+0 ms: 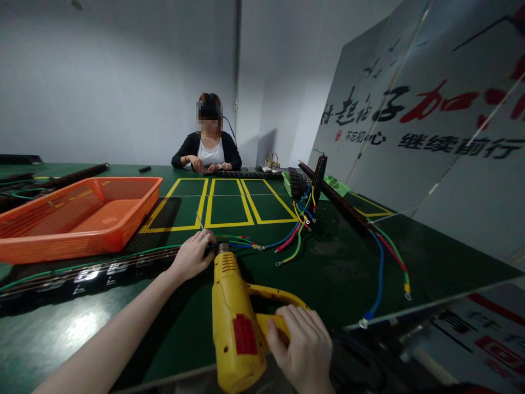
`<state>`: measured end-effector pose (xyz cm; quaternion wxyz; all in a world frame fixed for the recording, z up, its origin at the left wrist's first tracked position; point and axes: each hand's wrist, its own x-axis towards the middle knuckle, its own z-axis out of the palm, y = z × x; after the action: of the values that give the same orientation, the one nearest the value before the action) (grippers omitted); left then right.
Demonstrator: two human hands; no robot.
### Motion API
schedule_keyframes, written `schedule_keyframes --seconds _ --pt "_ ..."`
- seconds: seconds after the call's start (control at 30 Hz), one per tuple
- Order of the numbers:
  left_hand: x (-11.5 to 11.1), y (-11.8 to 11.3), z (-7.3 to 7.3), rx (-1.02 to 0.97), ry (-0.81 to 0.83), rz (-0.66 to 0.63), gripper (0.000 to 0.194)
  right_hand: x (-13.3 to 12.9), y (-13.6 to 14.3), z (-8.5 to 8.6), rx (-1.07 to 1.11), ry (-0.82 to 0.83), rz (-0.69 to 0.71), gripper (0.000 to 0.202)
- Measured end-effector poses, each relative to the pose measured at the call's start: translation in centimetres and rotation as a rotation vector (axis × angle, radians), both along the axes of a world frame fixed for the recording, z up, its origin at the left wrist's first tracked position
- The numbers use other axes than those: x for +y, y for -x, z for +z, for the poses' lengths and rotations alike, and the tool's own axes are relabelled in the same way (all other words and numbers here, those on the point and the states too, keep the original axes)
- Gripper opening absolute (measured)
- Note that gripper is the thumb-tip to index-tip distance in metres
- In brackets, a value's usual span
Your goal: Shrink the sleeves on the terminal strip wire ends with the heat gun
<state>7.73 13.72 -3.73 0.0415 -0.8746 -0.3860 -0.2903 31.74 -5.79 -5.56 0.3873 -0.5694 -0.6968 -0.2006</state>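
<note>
My right hand (305,345) is wrapped round the handle of a yellow heat gun (233,323) with a red label. The gun's metal nozzle points away from me, at the wires beside my left hand (194,254). That hand is closed on the end of a long black-sleeved wire harness (110,273), which runs off to the left along the table. Green and blue wires (240,243) with ring terminals come out on its right side. A thin pale strip (199,220) sticks up past my left fingers; what it belongs to is hidden.
An orange basket (139,205) stands left, beyond the harness. More harnesses with ring terminals (303,219) lie at the right, by a green basket (336,186). Yellow taped rectangles (229,224) mark the green table (328,295). A person (207,145) sits across, hands at another dark harness.
</note>
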Motion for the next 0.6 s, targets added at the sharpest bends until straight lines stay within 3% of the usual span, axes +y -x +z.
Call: schedule_keyframes --seconds 0.37,0.6 --pt "-0.3 -0.2 0.4 -0.005 0.010 -0.007 0.009 -0.8 -5.2 0.5 -0.046 0.064 -0.055 0.031" --pt "-0.4 -0.3 0.4 -0.013 0.001 0.011 0.011 -1.2 -6.2 0.4 -0.076 0.040 -0.096 0.034"
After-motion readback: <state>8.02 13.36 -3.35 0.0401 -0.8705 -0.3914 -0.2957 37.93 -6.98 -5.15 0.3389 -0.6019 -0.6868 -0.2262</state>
